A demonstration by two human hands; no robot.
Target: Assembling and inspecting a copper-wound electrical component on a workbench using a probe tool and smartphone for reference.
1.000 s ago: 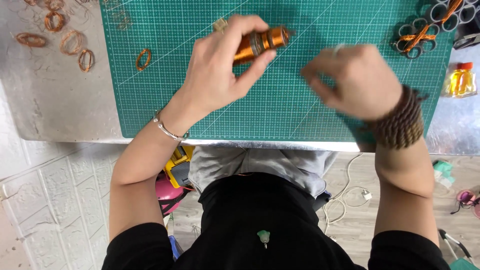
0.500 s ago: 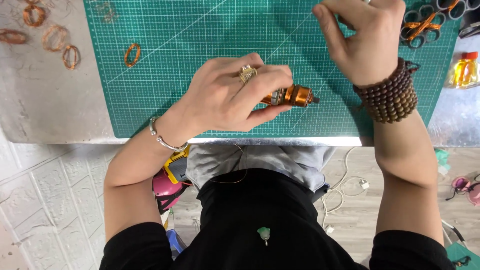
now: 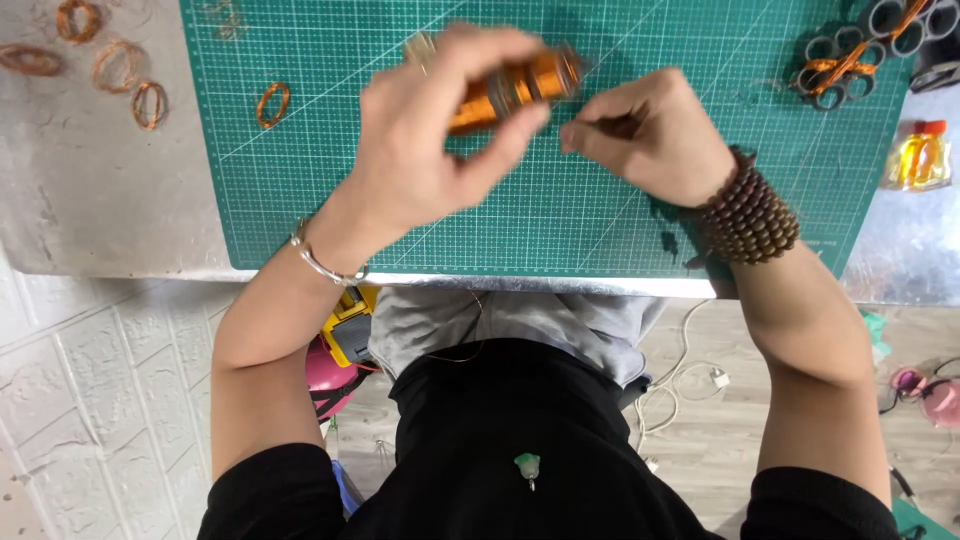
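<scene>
The left hand (image 3: 430,140) has its grip closed round a spool of copper-coloured wire (image 3: 515,88), thumb below and fingers over the top, holding it up above the green cutting mat (image 3: 500,230). The spool lies across the fingertips, sticking out of the grip toward the other hand (it is blurred, so the ends are hard to make out). A thin silver bangle (image 3: 322,262) sits on that wrist.

The right hand (image 3: 655,135) is just beside the spool's free end, its fingers curled in and the thumb and forefinger pinched together. Whether anything lies in that pinch cannot be told; if it is wire, it is too fine to see. A stack of dark brown bead bracelets (image 3: 748,218) wraps the wrist behind it.

Away from the left grip, past the back of the hand, a small copper ring (image 3: 272,103) lies on the mat, and further out on the bare grey bench (image 3: 90,200) several more copper rings (image 3: 125,72) are scattered. Beyond the right grip, at the far corner of the mat, are orange-handled scissors (image 3: 838,68) among some dark grey rings, and a small yellow bottle with an orange cap (image 3: 918,158) lies on the bench just off the mat's edge.
</scene>
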